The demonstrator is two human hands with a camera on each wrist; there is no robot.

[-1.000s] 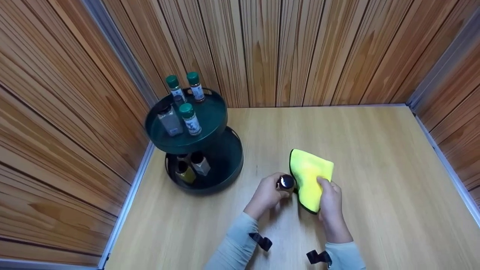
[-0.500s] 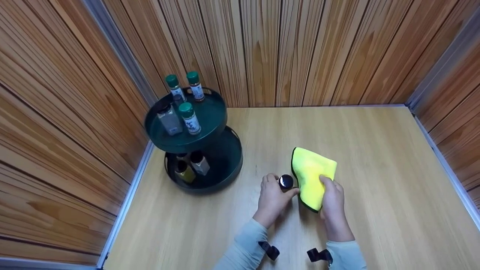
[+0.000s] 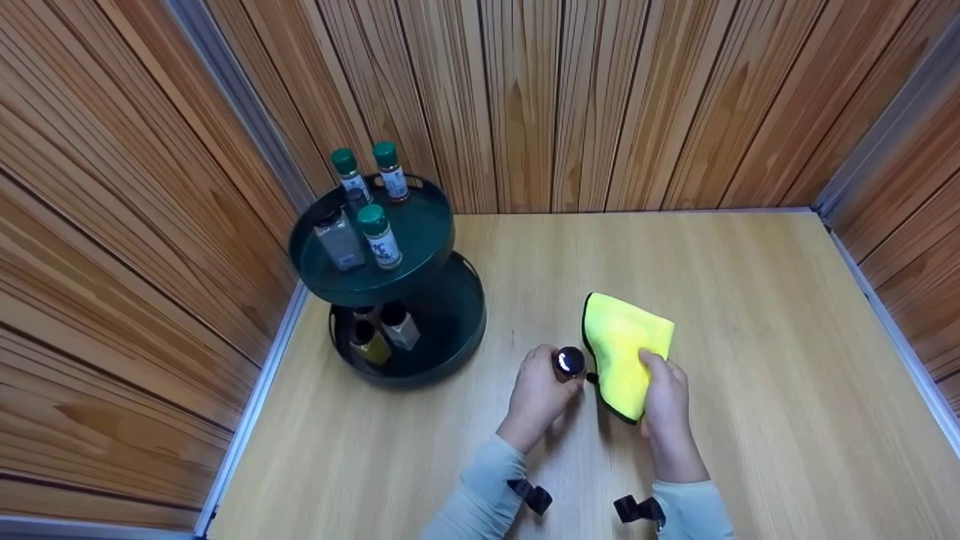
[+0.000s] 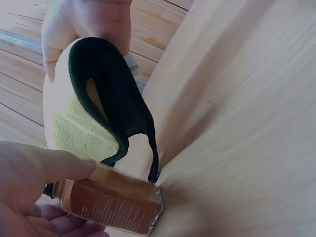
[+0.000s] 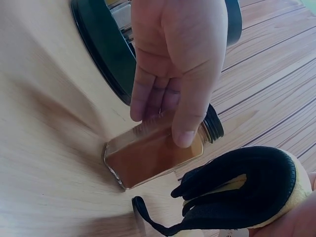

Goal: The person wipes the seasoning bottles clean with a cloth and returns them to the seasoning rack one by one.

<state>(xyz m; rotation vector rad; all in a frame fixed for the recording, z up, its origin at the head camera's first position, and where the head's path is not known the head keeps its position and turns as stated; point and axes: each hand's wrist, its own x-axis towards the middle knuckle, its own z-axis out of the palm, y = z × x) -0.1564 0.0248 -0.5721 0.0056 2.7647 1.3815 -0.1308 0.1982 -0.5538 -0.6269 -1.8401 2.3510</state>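
My left hand grips a square glass spice jar filled with reddish-brown powder, its black cap facing up in the head view. The thumb lies along one side of the jar and the fingers curl round the other, as the right wrist view shows. To the right, my right hand pinches a folded bright yellow cloth with black edging, thumb on top. A small black loop hangs from the cloth close to the jar. Cloth and jar are side by side; whether they touch is hard to tell.
A dark green two-tier round rack stands at the back left. Its upper tier bears green-capped bottles and a dark-capped jar; more jars sit on the lower tier. Wood-plank walls enclose the table.
My left hand moved right, its fingers loosening and regripping round the jar, then came slightly back left. My right hand and the cloth shifted a little to the right, then held still.
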